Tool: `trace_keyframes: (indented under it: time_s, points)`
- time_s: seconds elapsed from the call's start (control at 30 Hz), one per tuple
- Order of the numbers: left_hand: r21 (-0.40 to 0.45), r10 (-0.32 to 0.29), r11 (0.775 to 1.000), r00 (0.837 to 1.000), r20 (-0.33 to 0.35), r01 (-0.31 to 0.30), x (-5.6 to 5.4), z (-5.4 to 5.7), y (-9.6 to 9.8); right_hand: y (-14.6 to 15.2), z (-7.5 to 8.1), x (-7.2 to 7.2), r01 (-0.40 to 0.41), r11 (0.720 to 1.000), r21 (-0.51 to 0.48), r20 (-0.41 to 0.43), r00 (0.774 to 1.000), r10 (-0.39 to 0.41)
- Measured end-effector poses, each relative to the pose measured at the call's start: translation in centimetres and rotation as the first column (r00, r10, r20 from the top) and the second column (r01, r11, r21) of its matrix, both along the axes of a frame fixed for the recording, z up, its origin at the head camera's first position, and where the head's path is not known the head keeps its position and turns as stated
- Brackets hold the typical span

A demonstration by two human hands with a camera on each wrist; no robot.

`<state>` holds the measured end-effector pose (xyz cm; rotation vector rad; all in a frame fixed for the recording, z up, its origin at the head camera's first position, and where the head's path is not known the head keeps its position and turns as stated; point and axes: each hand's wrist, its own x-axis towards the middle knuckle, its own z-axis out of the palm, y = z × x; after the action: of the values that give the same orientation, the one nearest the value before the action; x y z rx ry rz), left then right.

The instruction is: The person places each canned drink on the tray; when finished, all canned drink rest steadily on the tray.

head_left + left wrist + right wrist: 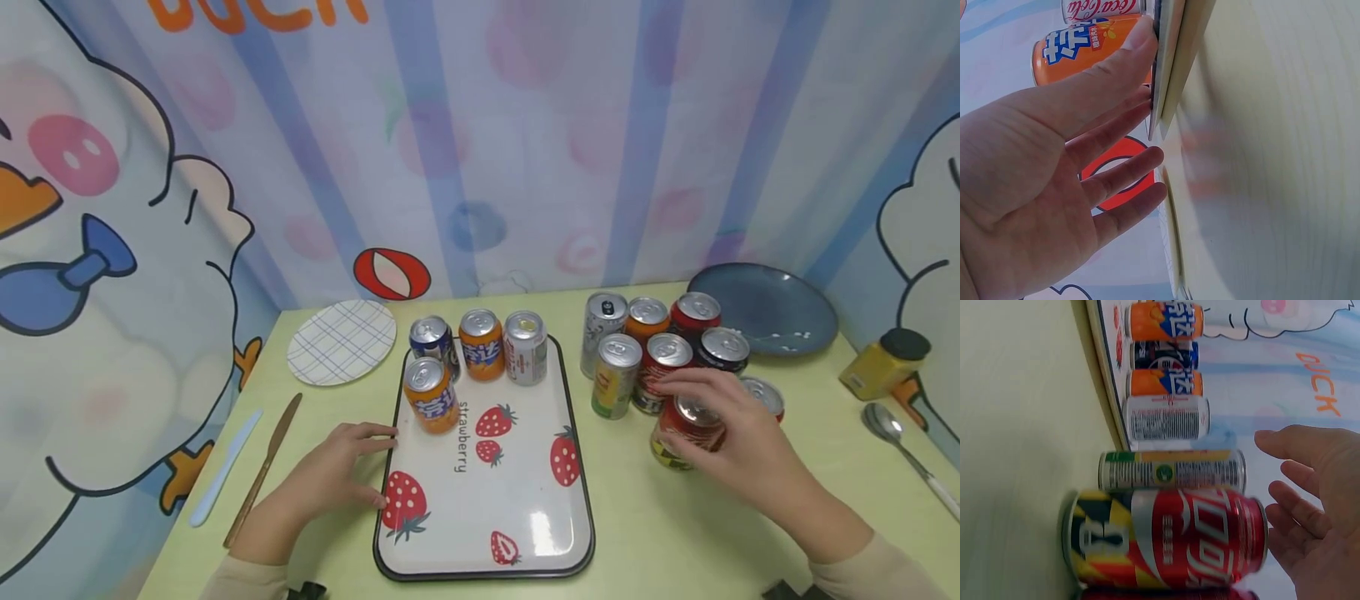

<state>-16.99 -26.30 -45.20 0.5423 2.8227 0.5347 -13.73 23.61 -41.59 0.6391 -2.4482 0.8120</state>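
A white strawberry-print tray (pixel 480 508) lies mid-table. My left hand (pixel 341 467) is at its left edge, thumb and fingers spread along the rim. Standing at the tray's far end are two orange soda cans (pixel 433 408), a dark blue Pepsi can (pixel 432 337) and a white Coca-Cola can (pixel 527 358). On the right, my right hand (pixel 750 437) arches over a red Coca-Cola can (pixel 1166 537) with a yellow-and-black base. The right wrist view shows that hand's fingers loosely curved beside the can's top, the thumb standing off it. A yellow-green can (pixel 615 387) stands to its left.
Behind the right hand cluster several more cans (pixel 663 367), near a dark blue plate (pixel 787 308). A yellow jar (pixel 885 367) and a spoon (pixel 892 429) lie far right. Left are a checked plate (pixel 341 342), a gold knife (pixel 262 471) and a pale blue knife (pixel 225 471).
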Motion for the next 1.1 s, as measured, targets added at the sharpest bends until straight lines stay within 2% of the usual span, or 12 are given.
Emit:
trace_keyframes:
  time_s: [0.2,0.37,0.7,0.93,1.1]
  points:
    - [-0.010,0.005,1.000,1.000,-0.005,-0.005,0.0,0.1,0.0,2.4,0.1,-0.7,0.054,0.996,0.075,0.041,0.998,-0.057]
    - [-0.010,0.026,1.000,1.000,0.015,-0.026,-0.1,0.2,0.1,3.9,-0.1,-1.3,0.029,0.993,0.111,0.092,0.995,-0.039]
    - [-0.004,0.005,1.000,1.000,0.004,-0.005,0.0,0.0,0.0,4.9,-0.3,-1.9,0.021,0.979,0.201,0.071,0.997,-0.036]
    - [-0.015,0.015,1.000,1.000,0.001,-0.015,0.1,0.2,0.1,4.9,-0.2,-2.8,-0.029,0.984,0.176,0.072,0.997,0.017]
    - [-0.012,0.012,1.000,1.000,0.006,-0.012,0.0,-0.1,0.1,4.4,0.0,-2.8,-0.030,0.989,0.144,0.100,0.995,0.016]
